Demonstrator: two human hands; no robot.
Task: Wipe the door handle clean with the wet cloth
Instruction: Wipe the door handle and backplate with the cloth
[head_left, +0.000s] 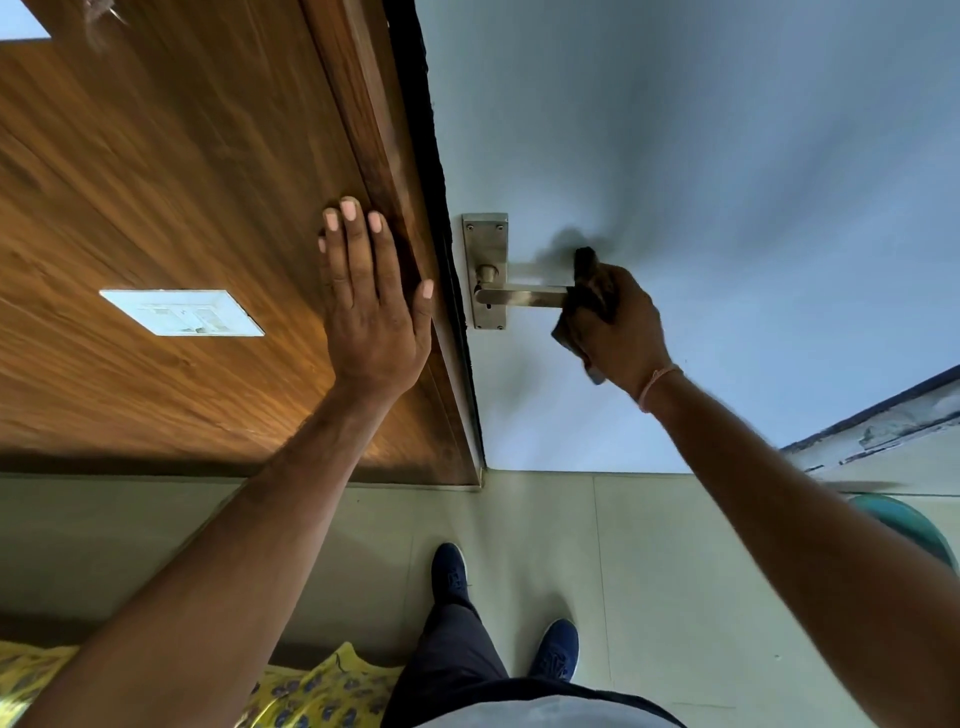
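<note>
A metal lever door handle (524, 296) on a rectangular steel backplate (485, 244) is fixed to a pale blue-grey door (701, 156). My right hand (621, 325) grips a dark cloth (584, 280) wrapped over the free end of the lever. The cloth hides the lever's tip. My left hand (371, 296) lies flat, fingers spread, on the wooden panel (182, 182) beside the door frame, holding nothing.
A white switch plate (182, 313) sits on the wooden panel, left of my left hand. Below is a pale tiled floor (649, 571) with my two blue shoes. A teal round object (906, 522) stands at the right. Yellow patterned fabric (311, 696) lies at bottom left.
</note>
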